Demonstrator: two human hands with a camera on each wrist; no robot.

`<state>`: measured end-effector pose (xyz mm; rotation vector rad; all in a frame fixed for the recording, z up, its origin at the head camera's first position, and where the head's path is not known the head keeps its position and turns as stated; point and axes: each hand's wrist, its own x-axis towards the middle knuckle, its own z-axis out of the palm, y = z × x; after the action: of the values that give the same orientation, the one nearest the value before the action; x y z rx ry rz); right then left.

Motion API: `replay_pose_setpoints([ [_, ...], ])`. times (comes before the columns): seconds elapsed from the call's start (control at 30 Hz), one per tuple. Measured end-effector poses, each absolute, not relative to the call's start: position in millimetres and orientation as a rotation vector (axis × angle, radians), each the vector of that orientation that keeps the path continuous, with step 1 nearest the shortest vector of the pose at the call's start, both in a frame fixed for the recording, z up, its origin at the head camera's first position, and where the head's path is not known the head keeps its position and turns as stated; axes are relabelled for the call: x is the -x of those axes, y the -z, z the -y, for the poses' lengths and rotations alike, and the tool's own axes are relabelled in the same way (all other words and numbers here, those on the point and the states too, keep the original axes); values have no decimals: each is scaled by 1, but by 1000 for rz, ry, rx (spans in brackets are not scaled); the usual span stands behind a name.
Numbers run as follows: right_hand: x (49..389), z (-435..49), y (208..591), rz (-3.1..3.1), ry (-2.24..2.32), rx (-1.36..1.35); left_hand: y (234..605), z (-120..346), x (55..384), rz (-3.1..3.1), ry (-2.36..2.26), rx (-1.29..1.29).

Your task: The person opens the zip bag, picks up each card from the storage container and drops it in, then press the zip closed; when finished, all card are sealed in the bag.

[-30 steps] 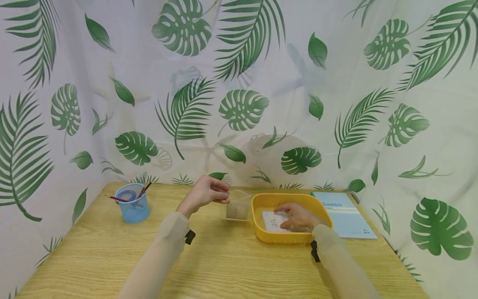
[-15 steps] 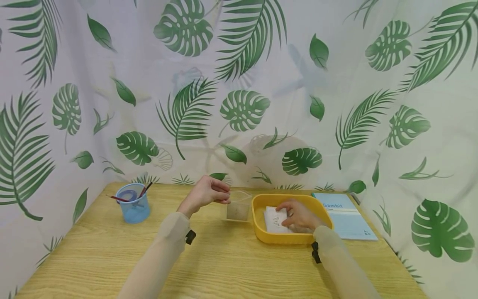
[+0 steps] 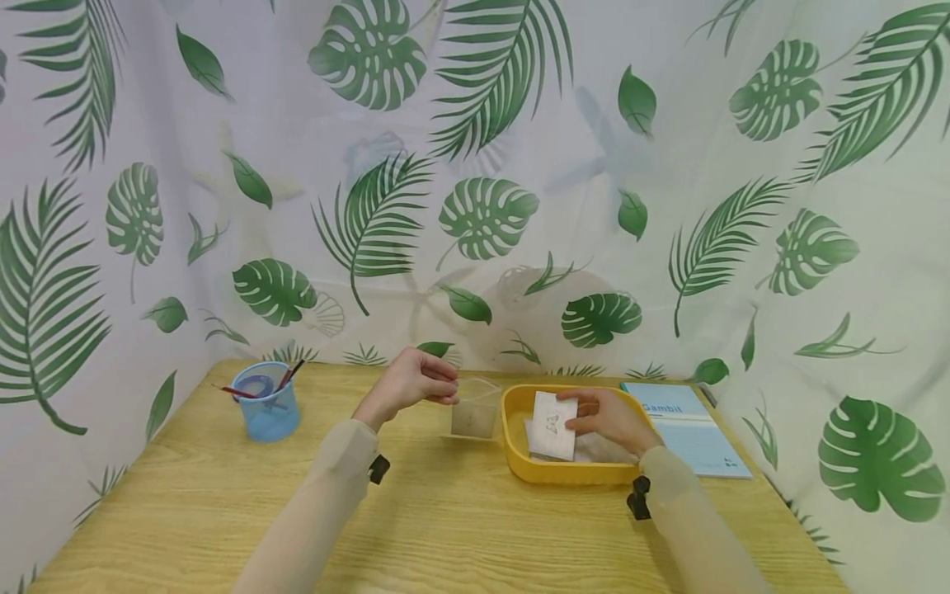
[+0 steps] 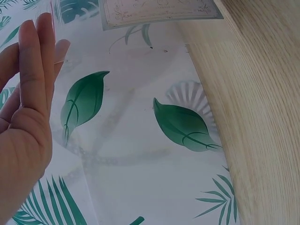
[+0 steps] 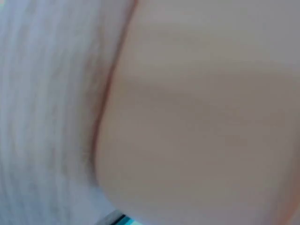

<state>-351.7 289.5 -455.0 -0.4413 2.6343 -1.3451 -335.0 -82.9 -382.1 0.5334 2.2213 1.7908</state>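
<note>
In the head view my left hand (image 3: 411,384) pinches the upper left edge of a clear plastic box (image 3: 475,418) standing on the table, with a greyish printed card inside. The left wrist view shows that hand's straight fingers (image 4: 33,70) at the clear edge, and part of the patterned card (image 4: 159,13) at the top. My right hand (image 3: 609,419) grips a small white card (image 3: 554,422) with a butterfly drawing by its right edge, tilted up over a yellow basket (image 3: 571,473). More white pieces lie beneath it, partly hidden. Blurred skin and sleeve fill the right wrist view.
A light blue mesh pen cup (image 3: 270,417) with pencils and a roll of tape stands at the left. Behind and right of the basket lies a light blue notebook (image 3: 698,441). A leaf-printed curtain (image 3: 490,313) borders the wooden table (image 3: 416,528) at the back and sides.
My right hand has taken hold of the white card and raised it upright from the basket's floor. The left hand and the clear box have stayed in place.
</note>
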Motion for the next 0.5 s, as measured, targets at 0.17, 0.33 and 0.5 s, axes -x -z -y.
replay_pose_setpoints([
  [0.17,349,-287,443,-2533,1516,515,380,80,336,-2211,-1792,-535],
  [0.33,353,-281,437,-2512,1614,595,379,78,335,-2213,-1797,-533],
  [0.5,352,-271,430,-2527,1700,617,381,80,334,-2219,-1814,-517],
])
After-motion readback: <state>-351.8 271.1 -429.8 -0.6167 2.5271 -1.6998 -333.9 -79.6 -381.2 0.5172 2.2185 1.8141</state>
